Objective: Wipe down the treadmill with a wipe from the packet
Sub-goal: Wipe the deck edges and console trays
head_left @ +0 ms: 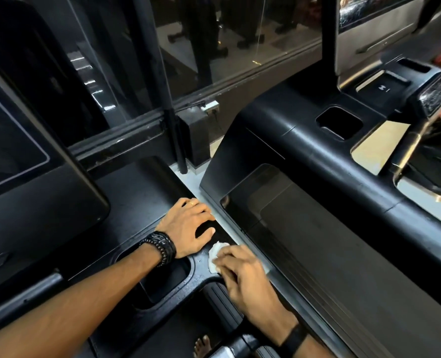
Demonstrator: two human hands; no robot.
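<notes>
Right hand (242,271) has its grip curled over a crumpled white wipe (215,254), pressing it onto the black treadmill console (201,259) near its right edge, just beside the recessed cup pocket (162,282). Left hand (185,228), grip wide with fingers spread flat, rests on the same console surface just above the wipe, holding nothing; black bracelets (161,245) on that wrist, a dark band (293,341) on the right wrist. A second treadmill (317,177) stands just beside it to the right.
</notes>
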